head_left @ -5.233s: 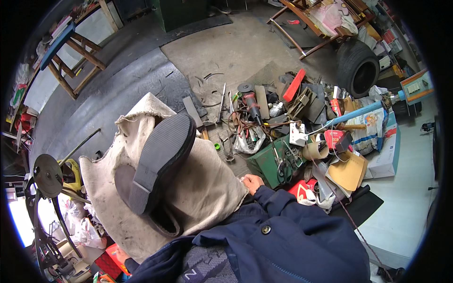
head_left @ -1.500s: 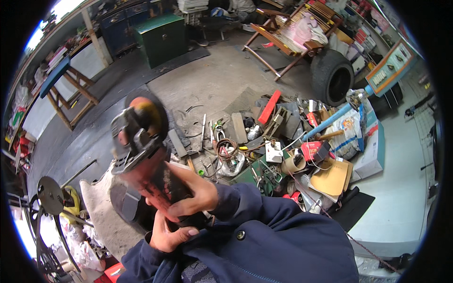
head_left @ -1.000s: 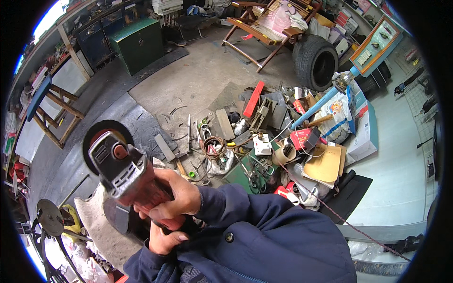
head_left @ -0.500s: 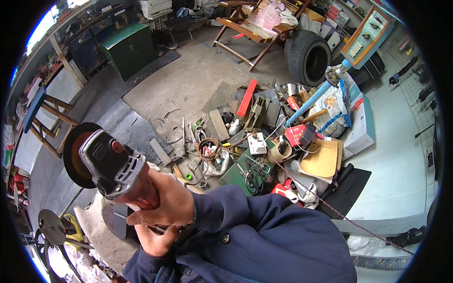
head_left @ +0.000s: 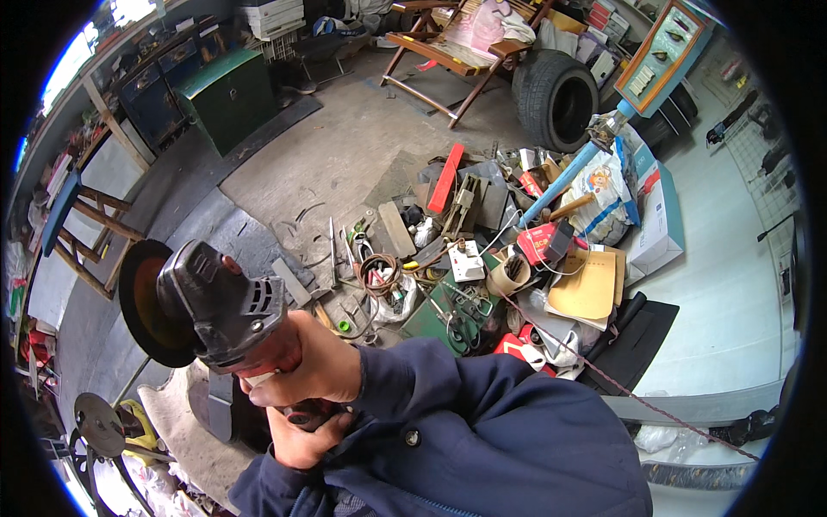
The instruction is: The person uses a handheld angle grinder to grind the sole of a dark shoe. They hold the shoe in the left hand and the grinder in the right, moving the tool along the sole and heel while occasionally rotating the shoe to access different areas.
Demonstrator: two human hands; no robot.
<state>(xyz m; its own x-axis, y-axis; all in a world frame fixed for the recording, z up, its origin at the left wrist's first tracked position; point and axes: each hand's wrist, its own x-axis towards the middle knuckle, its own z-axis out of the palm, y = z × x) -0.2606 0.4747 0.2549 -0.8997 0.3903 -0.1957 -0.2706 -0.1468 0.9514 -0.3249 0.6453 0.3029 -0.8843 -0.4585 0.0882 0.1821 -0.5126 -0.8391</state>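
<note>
An angle grinder [head_left: 226, 297] is held up in front of me, its dark gear head toward the left. The disc [head_left: 148, 302] on it is black with an orange-brown middle and faces left. My right hand [head_left: 323, 360] is wrapped round the grinder's red body. Just below, my left hand [head_left: 303, 444] closes on the tool's rear end, part of which shows between the two hands. Both navy sleeves reach in from below. Whether the disc is spinning, I cannot tell.
A blue-topped wooden stool [head_left: 65, 211] stands left. Ahead lies a heap of tools, with a red bar [head_left: 446, 178], coiled hose [head_left: 379, 271] and white socket block [head_left: 466, 261]. Beyond are a tyre [head_left: 556, 99], wooden chair [head_left: 457, 60] and green chest [head_left: 228, 99]. A cord [head_left: 629, 396] crosses at right.
The grinder has turned in my hands and shifted slightly right and down, showing more of its head's side. More of its rear end now shows between my hands.
</note>
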